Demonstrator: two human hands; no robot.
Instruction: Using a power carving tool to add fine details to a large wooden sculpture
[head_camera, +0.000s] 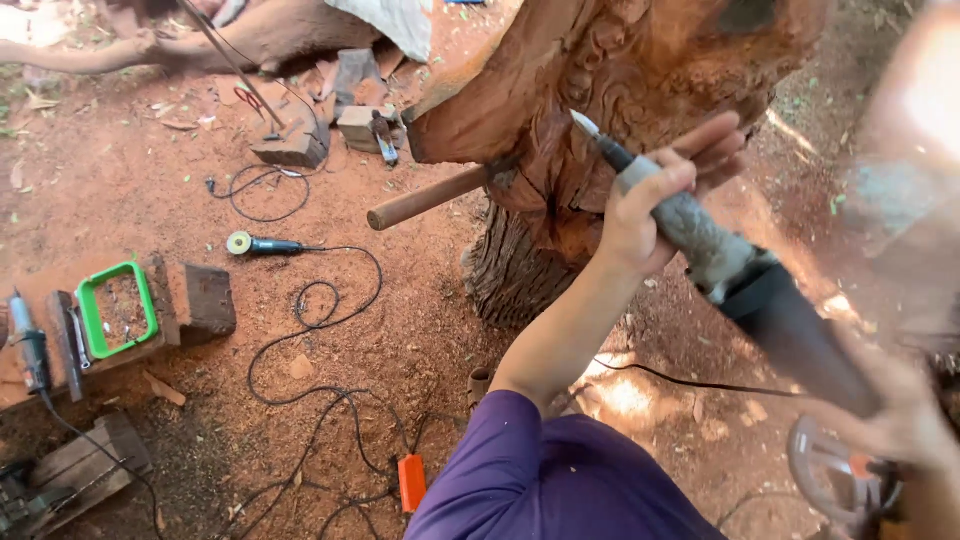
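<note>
Rising from the red dirt (130, 190) at centre far, a big carved stump (560, 130) fills the top of the view, a wooden handle (425, 200) jutting from its left side. Against its carved face, right of centre, sits the grinder (700, 240), a long grey power tool with a pointed bit. It looks fairly heavy and rigid, dusty enough to slip, so the grey neck near the bit and the thick black body behind seem the places to grip. The left hand (655, 195) is wrapped around that neck, fingers closed. The right hand (900, 420), near right, is blurred; I cannot tell its grip. Cables (310, 350) loop across the ground at left, by a smaller tool (262, 244), a green frame (115, 308) and an orange plug (411, 482).
</note>
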